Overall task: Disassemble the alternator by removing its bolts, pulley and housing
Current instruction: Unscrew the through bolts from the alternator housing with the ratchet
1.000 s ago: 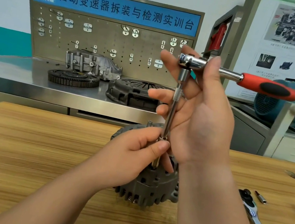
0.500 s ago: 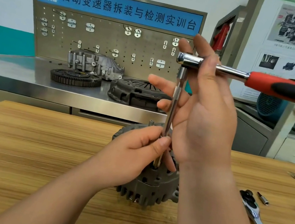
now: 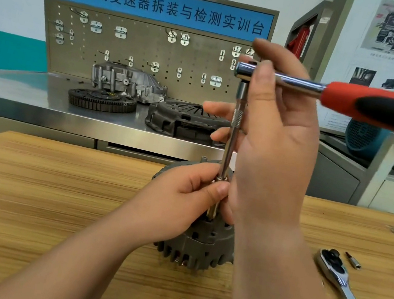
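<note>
Pinching the extension bar (image 3: 232, 134) low down, just above its socket, the left hand (image 3: 181, 199) steadies it upright on the alternator (image 3: 199, 247). The alternator stands mid-tabletop (image 3: 49, 202) toward the far edge, its dark grey finned housing not yet parted. The right hand (image 3: 277, 147) grips the ratchet (image 3: 382, 108) head between thumb and forefinger, other fingers spread. Its red handle has swung nearer since a moment ago, so a hidden bolt is probably loosening.
</note>
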